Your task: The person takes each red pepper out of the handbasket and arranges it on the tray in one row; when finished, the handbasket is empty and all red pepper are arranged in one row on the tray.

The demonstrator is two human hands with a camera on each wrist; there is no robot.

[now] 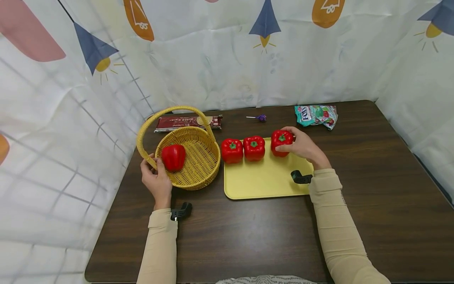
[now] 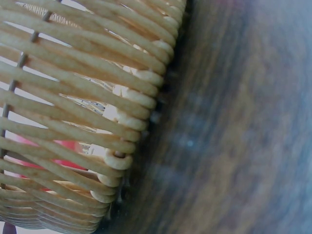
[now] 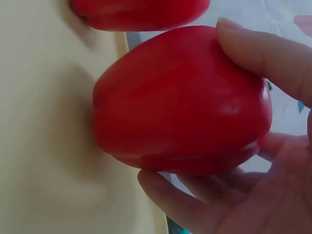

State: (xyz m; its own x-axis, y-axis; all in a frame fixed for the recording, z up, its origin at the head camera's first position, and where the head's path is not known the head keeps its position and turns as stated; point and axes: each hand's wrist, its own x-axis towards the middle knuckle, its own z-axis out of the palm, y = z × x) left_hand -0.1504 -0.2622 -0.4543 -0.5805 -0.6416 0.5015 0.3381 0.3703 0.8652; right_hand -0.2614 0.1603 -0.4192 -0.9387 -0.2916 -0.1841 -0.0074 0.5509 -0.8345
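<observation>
A yellow wicker basket (image 1: pixel 203 173) with a tall arched handle stands at the left, and one red bell pepper (image 1: pixel 173 157) lies in it. My left hand (image 1: pixel 157 183) grips the base of the basket's handle at its left side; the left wrist view shows only the woven wall (image 2: pixel 73 107) and the table. In my right hand (image 1: pixel 305 148) a red bell pepper (image 3: pixel 180 102) is held between thumb and fingers, over the yellow tray (image 1: pixel 262 181). Two more red bell peppers, a left one (image 1: pixel 232 151) and a middle one (image 1: pixel 254 149), sit along the tray's back edge.
Behind the basket lies a dark red spaghetti packet (image 1: pixel 170 123). A purple lollipop (image 1: pixel 261 118) rests at the table's back, and a teal candy bag (image 1: pixel 317 115) lies at the back right. A patterned curtain (image 1: pixel 220 59) hangs behind the dark wooden table (image 1: pixel 248 236).
</observation>
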